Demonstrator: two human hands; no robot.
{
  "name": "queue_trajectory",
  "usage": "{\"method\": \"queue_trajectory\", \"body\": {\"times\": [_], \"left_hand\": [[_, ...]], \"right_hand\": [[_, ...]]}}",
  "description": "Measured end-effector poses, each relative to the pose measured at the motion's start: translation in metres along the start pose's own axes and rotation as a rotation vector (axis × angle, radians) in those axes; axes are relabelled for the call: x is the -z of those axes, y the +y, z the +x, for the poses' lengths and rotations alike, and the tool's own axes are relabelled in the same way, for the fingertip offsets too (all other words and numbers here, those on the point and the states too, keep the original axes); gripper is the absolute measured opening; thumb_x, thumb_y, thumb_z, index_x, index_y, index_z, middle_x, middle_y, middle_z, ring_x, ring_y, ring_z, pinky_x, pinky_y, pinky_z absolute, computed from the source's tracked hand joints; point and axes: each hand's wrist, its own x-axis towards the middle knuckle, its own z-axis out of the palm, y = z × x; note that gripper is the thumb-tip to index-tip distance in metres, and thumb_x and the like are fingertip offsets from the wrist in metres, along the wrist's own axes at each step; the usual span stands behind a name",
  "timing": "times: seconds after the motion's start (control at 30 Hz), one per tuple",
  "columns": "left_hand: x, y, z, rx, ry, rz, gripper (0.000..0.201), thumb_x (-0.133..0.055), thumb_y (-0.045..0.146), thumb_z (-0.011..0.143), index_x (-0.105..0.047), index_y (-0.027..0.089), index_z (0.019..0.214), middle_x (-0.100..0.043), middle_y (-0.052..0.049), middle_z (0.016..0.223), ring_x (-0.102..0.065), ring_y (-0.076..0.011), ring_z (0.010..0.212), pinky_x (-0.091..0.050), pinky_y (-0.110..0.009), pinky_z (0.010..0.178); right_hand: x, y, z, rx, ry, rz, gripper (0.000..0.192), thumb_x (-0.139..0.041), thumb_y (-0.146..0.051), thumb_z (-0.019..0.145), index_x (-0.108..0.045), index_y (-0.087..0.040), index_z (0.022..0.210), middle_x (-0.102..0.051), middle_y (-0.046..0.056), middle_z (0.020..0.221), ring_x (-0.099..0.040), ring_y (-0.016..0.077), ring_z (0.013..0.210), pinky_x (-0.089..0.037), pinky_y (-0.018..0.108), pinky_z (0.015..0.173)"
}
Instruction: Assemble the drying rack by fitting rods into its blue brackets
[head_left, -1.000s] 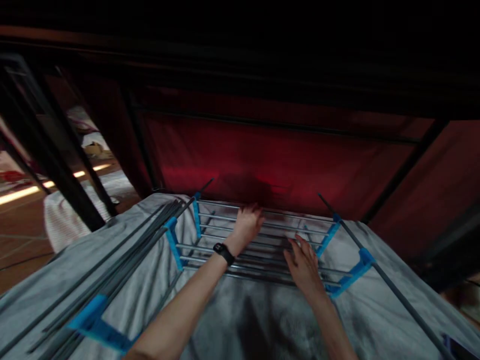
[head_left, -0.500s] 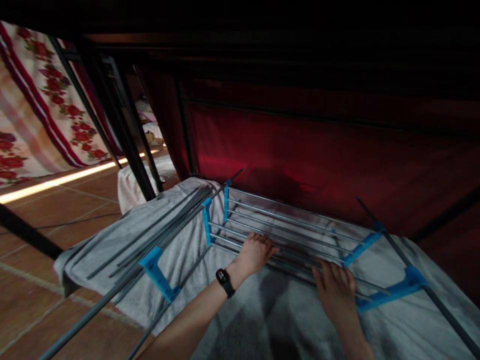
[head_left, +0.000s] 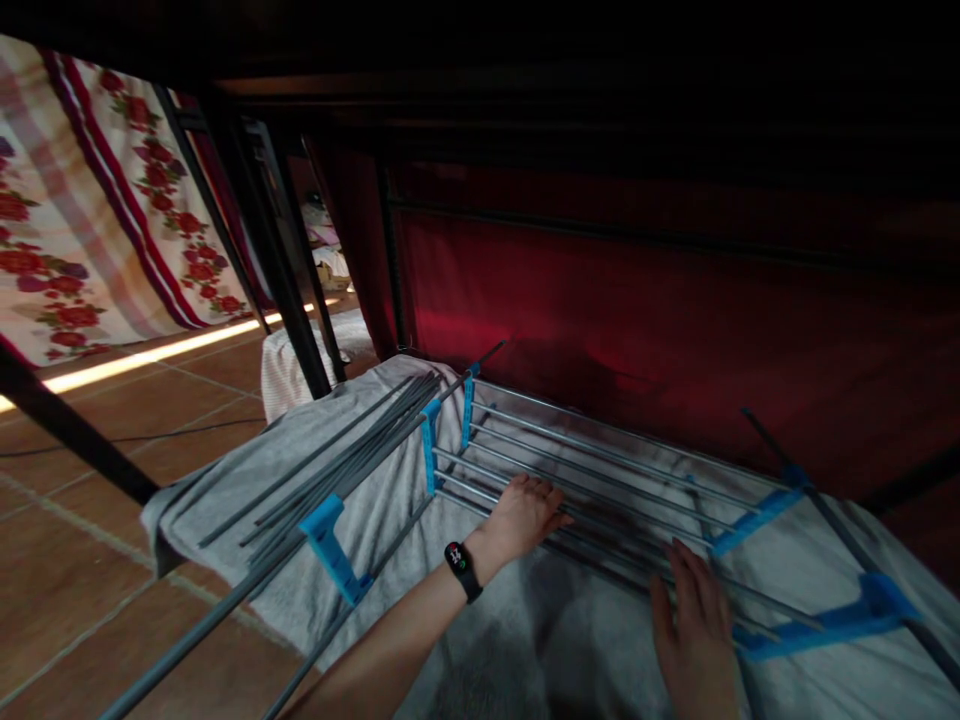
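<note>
Two hands flat on rack (head_left: 600, 470), lying on grey towel (head_left: 315, 470) over terracotta tile floor (head_left: 90, 440). L hand (head_left: 525, 515), w/ watch (head_left: 463, 568), fingers spread on rods, gripping nothing; R hand (head_left: 694, 625) palm-down, released, near blue bracket (head_left: 825, 625). Red cloth wall (head_left: 637, 320) behind; floral sheet (head_left: 90, 240) far left.

grey towel (head_left: 525, 640); blue clips (head_left: 334, 550); red curtain (head_left: 637, 330)
</note>
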Motion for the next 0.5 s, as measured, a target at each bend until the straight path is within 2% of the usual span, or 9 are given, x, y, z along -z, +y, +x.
{"method": "queue_trajectory", "body": {"times": [0.1, 0.17, 0.27, 0.37, 0.43, 0.5], "left_hand": [[-0.001, -0.001, 0.0, -0.006, 0.005, 0.022, 0.036, -0.045, 0.051, 0.099, -0.061, 0.019, 0.099, -0.068, -0.006, 0.098, -0.064, -0.022, 0.089, -0.041, -0.037, 0.084], [-0.001, -0.001, 0.0, -0.013, 0.007, 0.018, 0.036, -0.046, 0.051, 0.099, -0.06, 0.019, 0.099, -0.068, -0.006, 0.096, -0.064, -0.022, 0.088, -0.042, -0.036, 0.083], [-0.001, -0.003, 0.002, -0.025, 0.018, -0.006, 0.034, -0.049, 0.051, 0.098, -0.06, 0.019, 0.098, -0.068, -0.006, 0.093, -0.064, -0.0217, 0.087, -0.042, -0.036, 0.081], [-0.001, -0.004, 0.003, -0.028, 0.033, -0.024, 0.031, -0.051, 0.049, 0.098, -0.06, 0.019, 0.096, -0.069, -0.005, 0.091, -0.064, -0.0214, 0.086, -0.042, -0.035, 0.079], [0.0, -0.005, 0.003, -0.034, 0.036, -0.027, 0.031, -0.05, 0.048, 0.099, -0.06, 0.019, 0.095, -0.068, -0.005, 0.089, -0.064, -0.0214, 0.085, -0.042, -0.035, 0.078], [0.002, -0.005, 0.003, -0.038, 0.036, -0.026, 0.032, -0.049, 0.049, 0.099, -0.06, 0.019, 0.095, -0.068, -0.005, 0.09, -0.064, -0.0216, 0.084, -0.042, -0.035, 0.077]], "right_hand": [[-0.019, -0.015, -0.034, -0.078, 0.013, 0.141, 0.043, -0.039, -0.036, 0.099, -0.049, -0.021, 0.138, -0.06, 0.014, 0.13, -0.058, 0.0278, 0.12, -0.05, 0.046, 0.097], [-0.038, -0.023, -0.062, -0.066, -0.023, 0.143, 0.04, -0.038, -0.034, 0.099, -0.051, -0.025, 0.136, -0.062, 0.012, 0.127, -0.063, 0.0263, 0.112, -0.054, 0.043, 0.089], [-0.061, -0.033, -0.098, 0.039, -0.012, 0.032, 0.038, -0.044, -0.032, 0.096, -0.058, -0.026, 0.131, -0.065, 0.013, 0.122, -0.066, 0.0281, 0.103, -0.057, 0.041, 0.075], [-0.068, -0.042, -0.116, 0.08, -0.05, -0.048, 0.038, -0.047, -0.025, 0.092, -0.066, -0.03, 0.125, -0.067, 0.011, 0.12, -0.062, 0.0329, 0.113, -0.054, 0.05, 0.085], [-0.065, -0.047, -0.12, 0.078, -0.118, -0.059, 0.04, -0.047, -0.021, 0.09, -0.068, -0.032, 0.122, -0.067, 0.009, 0.122, -0.056, 0.0342, 0.123, -0.05, 0.055, 0.095], [-0.061, -0.048, -0.119, 0.091, -0.149, -0.057, 0.039, -0.047, -0.02, 0.09, -0.069, -0.031, 0.121, -0.066, 0.009, 0.124, -0.052, 0.0341, 0.128, -0.048, 0.056, 0.098]]}}
